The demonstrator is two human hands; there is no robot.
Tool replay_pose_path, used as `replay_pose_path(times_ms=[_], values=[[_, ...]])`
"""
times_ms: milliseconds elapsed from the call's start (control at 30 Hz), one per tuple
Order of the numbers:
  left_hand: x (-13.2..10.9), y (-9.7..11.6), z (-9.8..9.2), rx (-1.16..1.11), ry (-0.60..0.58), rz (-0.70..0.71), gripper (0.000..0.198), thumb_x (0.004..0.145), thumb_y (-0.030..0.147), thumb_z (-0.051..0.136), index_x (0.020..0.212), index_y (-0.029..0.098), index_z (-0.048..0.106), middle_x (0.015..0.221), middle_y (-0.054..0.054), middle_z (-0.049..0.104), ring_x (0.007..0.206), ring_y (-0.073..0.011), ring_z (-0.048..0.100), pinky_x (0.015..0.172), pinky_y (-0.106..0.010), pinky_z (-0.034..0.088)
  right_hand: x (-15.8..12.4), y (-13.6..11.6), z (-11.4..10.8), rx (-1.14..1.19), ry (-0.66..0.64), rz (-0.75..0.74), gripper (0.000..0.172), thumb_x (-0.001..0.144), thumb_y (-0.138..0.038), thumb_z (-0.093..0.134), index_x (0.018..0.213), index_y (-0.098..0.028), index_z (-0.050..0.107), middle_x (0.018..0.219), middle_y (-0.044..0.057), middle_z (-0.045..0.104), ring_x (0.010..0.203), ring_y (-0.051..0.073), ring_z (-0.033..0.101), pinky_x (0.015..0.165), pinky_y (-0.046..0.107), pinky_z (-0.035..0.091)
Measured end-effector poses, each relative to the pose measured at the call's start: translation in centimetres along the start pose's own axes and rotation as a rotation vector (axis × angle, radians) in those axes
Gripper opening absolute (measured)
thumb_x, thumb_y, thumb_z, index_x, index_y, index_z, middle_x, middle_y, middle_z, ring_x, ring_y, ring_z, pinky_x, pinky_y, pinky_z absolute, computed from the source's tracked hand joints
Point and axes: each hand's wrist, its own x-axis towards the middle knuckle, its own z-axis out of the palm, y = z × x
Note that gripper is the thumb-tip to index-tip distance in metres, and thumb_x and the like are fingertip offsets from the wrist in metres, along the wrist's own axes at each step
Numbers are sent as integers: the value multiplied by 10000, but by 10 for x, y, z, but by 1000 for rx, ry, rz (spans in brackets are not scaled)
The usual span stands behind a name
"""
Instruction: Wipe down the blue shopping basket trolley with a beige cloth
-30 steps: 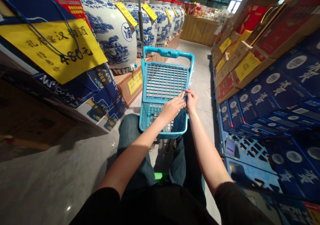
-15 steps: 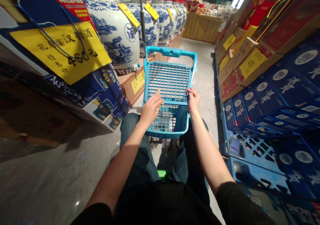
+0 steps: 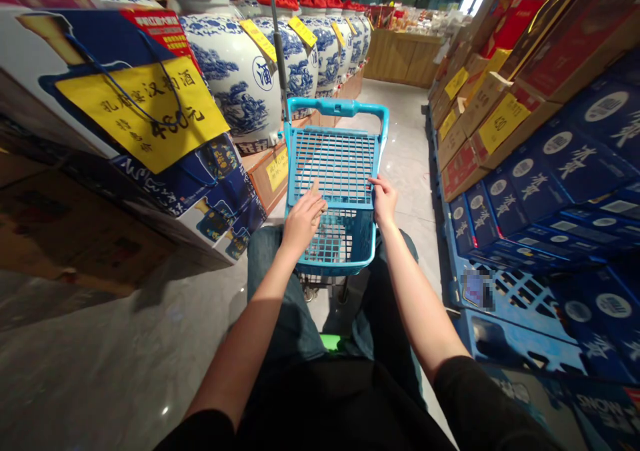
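Note:
A blue plastic shopping basket cart (image 3: 364,241) stands between my knees, its grid flap (image 3: 345,164) tilted up toward the handle at the far side. My left hand (image 3: 304,217) rests over the flap's lower left part, the thumb pointing up and the other fingers bent together around something I cannot make out. At the flap's right edge, my right hand (image 3: 384,197) pinches the rim between thumb and fingers. Through the grid, the inside of the basket shows only in part.
Large blue-and-white jars (image 3: 235,77) line the left side behind a stack of gift boxes (image 3: 200,191). Blue cartons (image 3: 545,177) rise at the right beside a blue pallet (image 3: 520,337) with a phone (image 3: 475,289) on it. A wooden counter (image 3: 403,57) stands ahead.
The view has shifted slightly, so the boxes at the left appear a little farther right. Both hands keep nearly the same places on the flap.

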Motion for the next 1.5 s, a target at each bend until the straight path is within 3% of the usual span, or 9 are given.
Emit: replay_pose_path(times_ms=[267, 500, 667, 800, 900, 1033, 1300, 1400, 1500], values=[[11, -6, 7, -36, -24, 36, 413, 938, 36, 612, 1275, 220, 766, 1396, -98, 736, 1457, -296, 589, 1222, -556, 521, 3, -1, -7, -77, 6, -20, 299, 806, -158, 544, 879, -218, 828, 1288, 92, 787, 1436, 243, 589, 1259, 480, 417], [3, 20, 18, -17, -6, 21, 406, 942, 23, 598, 1272, 193, 763, 1399, -133, 729, 1470, -313, 575, 1221, -563, 521, 8, 3, -24, -63, -3, -19, 279, 818, -169, 560, 870, -211, 831, 1229, 79, 808, 1388, 245, 627, 1269, 461, 397], [6, 46, 26, -47, -67, 87, 468, 909, -7, 618, 1297, 219, 750, 1384, -122, 737, 1439, -292, 605, 1208, -554, 541, 10, -1, -34, -124, -75, -23, 284, 808, -135, 563, 844, -227, 829, 1160, 66, 801, 1392, 240, 606, 1287, 462, 378], [27, 71, 41, -75, -135, 190, 365, 929, 19, 633, 1219, 192, 773, 1338, -126, 758, 1408, -280, 632, 1187, -502, 568, 12, -5, -25, -160, -65, 57, 318, 815, -125, 515, 857, -236, 810, 1222, 71, 774, 1303, 233, 657, 1221, 470, 462], [41, 80, 52, -65, -158, 210, 313, 937, 24, 628, 1173, 160, 783, 1298, -142, 772, 1401, -280, 639, 1191, -475, 566, 10, -6, -12, -165, -7, 57, 324, 820, -150, 495, 872, -218, 807, 1229, 95, 787, 1352, 242, 640, 1220, 459, 462], [40, 69, 51, -66, -129, 209, 366, 945, 21, 622, 1251, 168, 758, 1344, -141, 755, 1436, -273, 610, 1186, -485, 565, 6, -5, -2, -181, 33, 18, 313, 796, -178, 519, 887, -201, 818, 1256, 108, 792, 1397, 256, 613, 1265, 458, 409], [21, 24, 21, -38, -48, 94, 325, 994, 115, 655, 1293, 203, 746, 1365, -122, 750, 1410, -300, 631, 1182, -524, 559, 10, -1, -4, -174, 37, -6, 299, 803, -150, 530, 856, -236, 811, 1117, 62, 812, 1410, 253, 608, 1283, 482, 387], [21, 29, 24, -40, -31, 81, 328, 1000, 99, 630, 1287, 206, 747, 1364, -121, 749, 1426, -295, 617, 1194, -530, 548, 8, -3, -4, -185, 40, -6, 311, 808, -150, 527, 872, -222, 822, 1131, 82, 812, 1408, 260, 613, 1287, 467, 385], [30, 52, 39, -50, -81, 161, 311, 1004, 95, 617, 1275, 178, 744, 1351, -127, 753, 1425, -290, 617, 1193, -501, 554, 5, -6, -4, -214, 40, 1, 314, 811, -153, 530, 889, -202, 830, 1177, 108, 808, 1411, 272, 613, 1286, 458, 385]])
